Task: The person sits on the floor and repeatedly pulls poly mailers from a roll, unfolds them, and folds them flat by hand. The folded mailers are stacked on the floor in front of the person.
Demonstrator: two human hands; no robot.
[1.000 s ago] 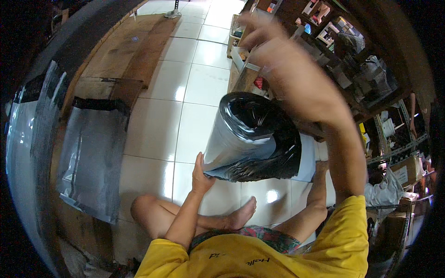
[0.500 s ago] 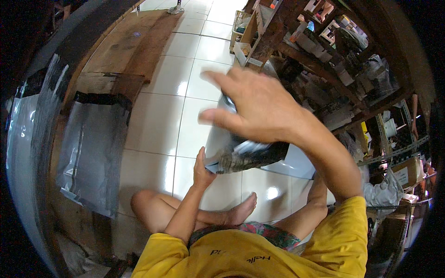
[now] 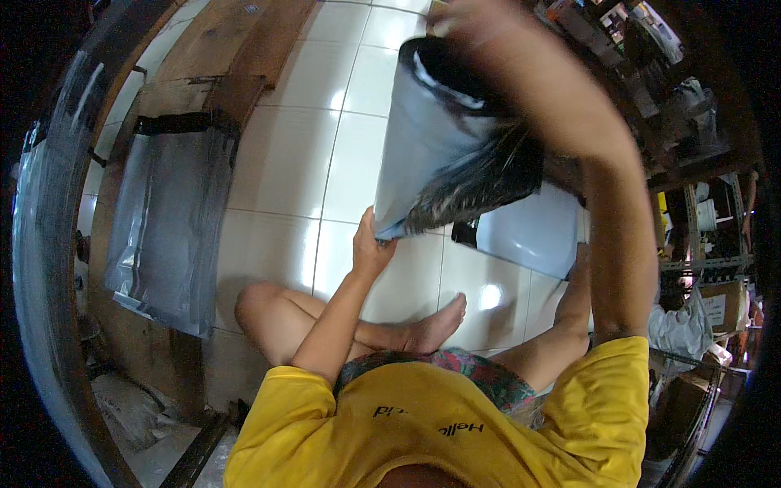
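A grey plastic mailing bag (image 3: pixel 415 138) with a black inside is held up in front of me, its wide mouth at the upper end. My left hand (image 3: pixel 373 250) grips the bag's lower corner between thumb and fingers. Above the mouth, my right hand (image 3: pixel 476 28) is stretched far forward and smeared by motion; whether its fingers touch the bag I cannot tell. Black crinkled film (image 3: pixel 480 183) shows along the bag's right side. Behind it, another grey bag (image 3: pixel 529 228) with a black strip lies flat on the tiled floor.
Several grey bags (image 3: pixel 167 220) with black tops lie on a wooden board (image 3: pixel 183 89) at my left. My crossed legs (image 3: pixel 423 329) are close below the bag. A metal shelf (image 3: pixel 700 264) with a cardboard box (image 3: pixel 724 305) and a white plastic sack (image 3: pixel 679 321) stands at right.
My right hand has swung forward and up from above the bag's middle. The bag has been raised, and its black mouth now gapes wide. My left hand keeps its corner.
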